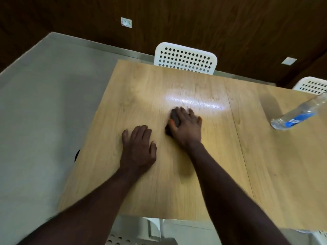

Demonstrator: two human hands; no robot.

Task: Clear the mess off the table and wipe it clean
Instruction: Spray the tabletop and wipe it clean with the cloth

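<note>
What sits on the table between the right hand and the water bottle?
Nothing: in the head view only bare tabletop lies between the right hand and the water bottle, crossed by a seam between panels.

Left hand (138,151) flat on table (177,183), near its middle. Right hand (186,127) presses dark cloth (174,119) just beyond, blurred. Clear bottle (295,116) toward right edge.
</note>
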